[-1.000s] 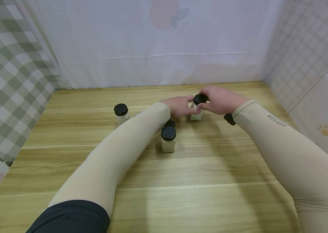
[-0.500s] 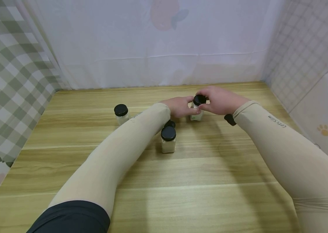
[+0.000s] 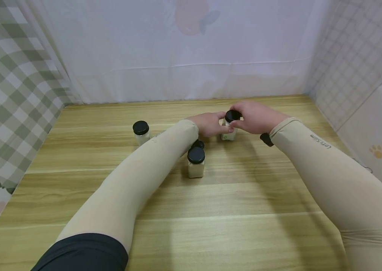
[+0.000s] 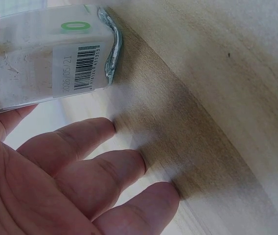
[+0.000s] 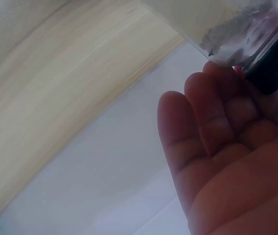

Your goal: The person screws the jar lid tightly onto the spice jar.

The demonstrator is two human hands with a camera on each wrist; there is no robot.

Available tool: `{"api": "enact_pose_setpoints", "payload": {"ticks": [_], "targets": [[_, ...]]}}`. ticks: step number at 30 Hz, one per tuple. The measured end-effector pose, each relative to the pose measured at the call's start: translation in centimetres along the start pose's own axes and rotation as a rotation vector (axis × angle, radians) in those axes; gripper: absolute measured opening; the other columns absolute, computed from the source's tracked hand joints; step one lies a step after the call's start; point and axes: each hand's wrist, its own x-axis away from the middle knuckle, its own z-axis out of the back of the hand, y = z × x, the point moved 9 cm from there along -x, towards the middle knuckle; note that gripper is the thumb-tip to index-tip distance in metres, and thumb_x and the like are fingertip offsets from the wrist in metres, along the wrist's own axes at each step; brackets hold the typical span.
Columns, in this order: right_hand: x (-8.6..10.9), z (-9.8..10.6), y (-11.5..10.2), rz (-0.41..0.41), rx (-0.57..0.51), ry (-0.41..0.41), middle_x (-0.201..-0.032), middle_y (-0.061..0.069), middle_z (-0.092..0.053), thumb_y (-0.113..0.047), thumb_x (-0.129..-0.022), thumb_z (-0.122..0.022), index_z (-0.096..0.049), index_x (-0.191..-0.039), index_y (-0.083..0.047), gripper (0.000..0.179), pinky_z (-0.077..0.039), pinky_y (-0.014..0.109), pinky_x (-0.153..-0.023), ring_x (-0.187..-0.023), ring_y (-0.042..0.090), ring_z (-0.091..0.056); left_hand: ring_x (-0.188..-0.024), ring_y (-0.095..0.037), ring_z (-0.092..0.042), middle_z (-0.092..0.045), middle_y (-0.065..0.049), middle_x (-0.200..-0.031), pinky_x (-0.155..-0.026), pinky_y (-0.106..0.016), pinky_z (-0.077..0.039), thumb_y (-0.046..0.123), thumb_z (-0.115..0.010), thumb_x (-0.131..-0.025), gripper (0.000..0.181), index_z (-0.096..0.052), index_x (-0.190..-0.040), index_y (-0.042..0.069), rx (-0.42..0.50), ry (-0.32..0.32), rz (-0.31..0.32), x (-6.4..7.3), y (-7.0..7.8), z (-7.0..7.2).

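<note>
A clear square jar with pale contents stands at the back of the table, right of centre. My left hand pinches its body between thumb and forefinger. In the left wrist view, a barcode label shows on the jar's side, and the other fingers extend down to the tabletop. From the right, my right hand grips the black lid with thumb and fingers. The right wrist view shows that lid at the jar's neck, fingertips close against it.
A second black-lidded jar stands nearer, below the left wrist. Another jar is at the left, partly behind the left sleeve. White cloth hangs along the table's back edge.
The right hand shifts very slightly at the lid, and its forearm moves a little. The left hand and the jars stay in place.
</note>
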Motion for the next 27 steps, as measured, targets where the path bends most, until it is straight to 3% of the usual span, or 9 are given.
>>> {"api": "enact_pose_setpoints", "payload": {"ticks": [14, 20, 22, 27], "targets": [[0.08, -0.09, 0.28, -0.047, 0.000, -0.009, -0.095, 0.010, -0.060, -0.029, -0.104, -0.069, -0.064, -0.113, -0.004, 0.028, -0.041, 0.039, -0.076, -0.083, 0.026, -0.056, -0.153, -0.024, -0.042, -0.047, -0.003, -0.164, -0.121, -0.048, -0.036, 0.070, -0.050, -0.102, 0.077, -0.021, -0.167, 0.041, 0.007, 0.004, 0.001, 0.04, 0.04, 0.03], [-0.02, -0.17, 0.38, -0.053, 0.002, -0.008, -0.097, 0.011, -0.062, -0.030, -0.104, -0.068, -0.064, -0.118, -0.002, 0.032, -0.043, 0.040, -0.077, -0.084, 0.026, -0.057, -0.149, -0.023, -0.046, -0.050, -0.003, -0.162, -0.119, -0.047, -0.037, 0.069, -0.050, -0.102, 0.074, -0.024, -0.165, 0.040, 0.007, 0.007, -0.009, 0.25, 0.16, 0.09], [-0.04, -0.21, 0.40, -0.048, 0.001, -0.011, -0.102, 0.014, -0.065, -0.031, -0.104, -0.068, -0.063, -0.123, 0.001, 0.038, -0.045, 0.042, -0.080, -0.087, 0.028, -0.058, -0.148, -0.022, -0.046, -0.050, -0.003, -0.162, -0.119, -0.046, -0.038, 0.069, -0.050, -0.102, 0.075, -0.023, -0.166, 0.039, 0.005, 0.006, -0.011, 0.28, 0.17, 0.11], [-0.03, -0.10, 0.45, -0.010, -0.029, -0.012, -0.133, 0.025, -0.064, -0.029, -0.103, -0.068, -0.050, -0.146, 0.006, 0.059, -0.048, 0.054, -0.105, -0.119, 0.038, -0.063, -0.154, -0.023, -0.042, -0.047, -0.003, -0.164, -0.123, -0.047, -0.035, 0.070, -0.049, -0.102, 0.081, -0.018, -0.168, 0.035, -0.017, 0.007, -0.013, 0.10, 0.11, 0.10]]}}
